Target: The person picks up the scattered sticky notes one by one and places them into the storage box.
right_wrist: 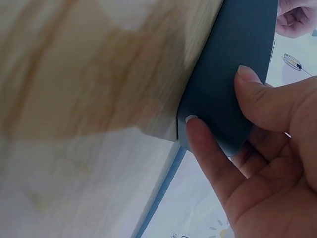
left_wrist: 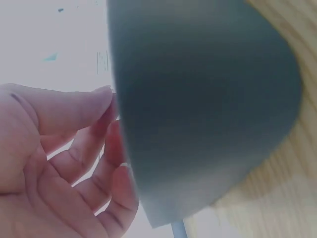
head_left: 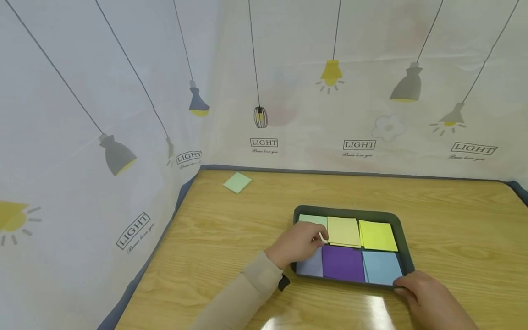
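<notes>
A dark grey tray (head_left: 350, 213) on the table holds several stacks of sticky notes. Its back row has light green notes (head_left: 309, 219), pale yellow notes (head_left: 343, 231) and bright yellow notes (head_left: 378, 236). In front are lavender notes (head_left: 310, 263), purple notes (head_left: 343, 263) and light blue notes (head_left: 382, 268). My left hand (head_left: 299, 243) reaches over the tray's left side, fingers bent down beside the light green and pale yellow stacks. The tray wall (left_wrist: 208, 99) hides some of its fingertips in the left wrist view. My right hand (right_wrist: 267, 163) grips the tray's front right corner.
A separate light green stack of sticky notes (head_left: 237, 182) lies at the table's back left. The wooden table (head_left: 206, 247) meets a cloth backdrop (head_left: 305, 156) printed with lamps, at the back and left. A small black object (head_left: 283, 282) shows beside my left sleeve.
</notes>
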The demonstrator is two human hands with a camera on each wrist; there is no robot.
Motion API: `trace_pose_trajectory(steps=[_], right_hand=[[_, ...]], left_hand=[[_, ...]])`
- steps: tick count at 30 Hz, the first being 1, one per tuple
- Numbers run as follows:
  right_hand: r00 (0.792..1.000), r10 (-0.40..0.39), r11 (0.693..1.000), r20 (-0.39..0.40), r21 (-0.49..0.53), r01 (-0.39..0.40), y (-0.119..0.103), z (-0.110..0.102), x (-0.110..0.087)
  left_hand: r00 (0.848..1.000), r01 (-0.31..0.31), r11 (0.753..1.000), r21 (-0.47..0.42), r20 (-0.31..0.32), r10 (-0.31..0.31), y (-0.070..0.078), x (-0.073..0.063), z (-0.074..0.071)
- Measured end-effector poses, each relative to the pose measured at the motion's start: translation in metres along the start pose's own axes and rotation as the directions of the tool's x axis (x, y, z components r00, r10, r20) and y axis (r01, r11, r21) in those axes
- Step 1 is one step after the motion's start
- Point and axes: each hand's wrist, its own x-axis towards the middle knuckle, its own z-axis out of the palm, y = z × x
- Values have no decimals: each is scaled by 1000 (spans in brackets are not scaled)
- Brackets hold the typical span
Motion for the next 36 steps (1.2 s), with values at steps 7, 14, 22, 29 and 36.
trace_pose_trajectory(steps=[7,14,22,29,36], right_hand=[[1000,-15,1000,-16,-14,15,0,1,0],[1000,-15,1000,-13,-18,15,2,0,-1],[998,27,1000,52,-3,-27,-1,-2,2],[991,75,997,108,12,-77,-2,-3,4],[994,62,998,94,5,-63,-1,-1,4]], left_hand=[[998,43,997,-70,-49,-46,-14,-9,-11],[992,48,993,-109,-109,-60,-24,-11,-16],[975,112,993,-26,-191,-115,-45,-14,-20],[958,195,978,-71,-202,-205,-74,-16,-19],[948,219,974,-53,-227,-225,-92,-19,-21]])
